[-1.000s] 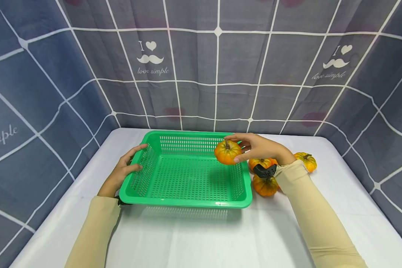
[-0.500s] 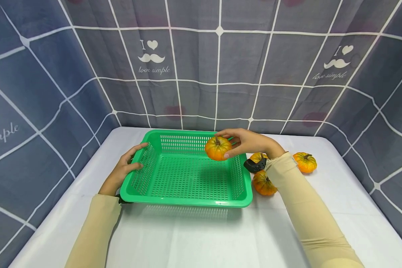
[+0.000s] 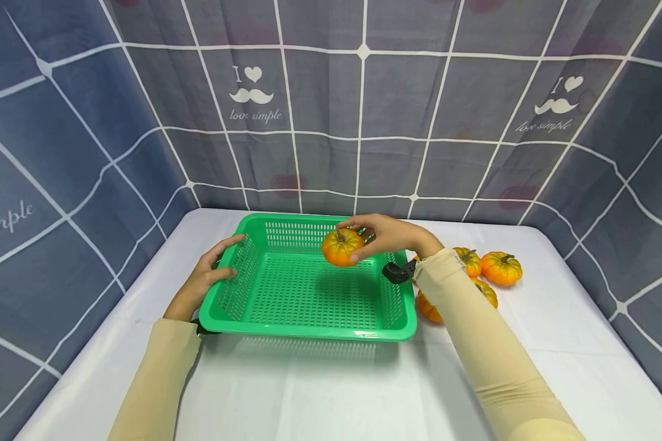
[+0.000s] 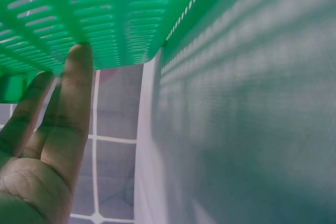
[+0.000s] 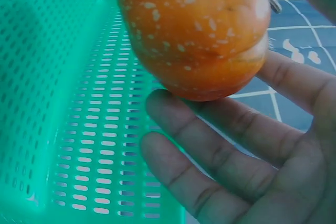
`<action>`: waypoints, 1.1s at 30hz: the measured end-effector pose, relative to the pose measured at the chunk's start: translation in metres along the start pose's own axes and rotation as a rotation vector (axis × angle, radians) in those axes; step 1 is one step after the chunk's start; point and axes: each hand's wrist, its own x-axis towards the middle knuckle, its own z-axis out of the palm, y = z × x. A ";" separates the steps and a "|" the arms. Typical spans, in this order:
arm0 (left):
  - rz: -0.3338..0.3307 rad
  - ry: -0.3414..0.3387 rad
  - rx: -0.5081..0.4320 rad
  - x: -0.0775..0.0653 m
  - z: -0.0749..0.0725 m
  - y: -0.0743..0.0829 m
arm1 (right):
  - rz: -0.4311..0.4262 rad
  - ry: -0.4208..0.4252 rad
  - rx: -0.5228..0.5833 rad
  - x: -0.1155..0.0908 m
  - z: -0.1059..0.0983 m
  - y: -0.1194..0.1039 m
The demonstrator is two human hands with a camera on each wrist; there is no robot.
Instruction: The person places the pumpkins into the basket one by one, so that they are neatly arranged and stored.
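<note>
A green plastic basket (image 3: 309, 334) with slotted walls stands on the white table, its long front rim casting a shadow below. My left hand (image 3: 201, 278) grips the basket's left end, thumb over the rim; in the left wrist view two fingers (image 4: 73, 103) lie against the slotted outside. Over the basket's right half, my right hand (image 3: 394, 236) holds a small orange-yellow pumpkin (image 3: 339, 251) between thumb and fingers, stem up. The right wrist view shows this pumpkin's pale-speckled side (image 5: 194, 35), with two lower fingers extended below it.
Several more small pumpkins, one farthest right (image 3: 502, 268), rest on the white tablecloth (image 3: 309, 392) right of the basket, partly hidden by my right sleeve (image 3: 491, 349). A grey checked curtain (image 3: 325, 159) surrounds the table at back and sides.
My right hand has carried the pumpkin leftward from the basket's right rim to over its interior. The left hand keeps its place on the basket.
</note>
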 end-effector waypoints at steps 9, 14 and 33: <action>-0.005 0.002 -0.009 0.000 0.000 0.000 | 0.020 -0.019 -0.052 0.019 0.009 0.001; -0.001 0.000 -0.014 0.001 0.000 -0.001 | 0.015 -0.056 -0.023 0.030 0.015 0.001; -0.002 0.005 0.002 0.001 -0.001 0.000 | 0.090 -0.102 -0.024 0.069 0.033 -0.004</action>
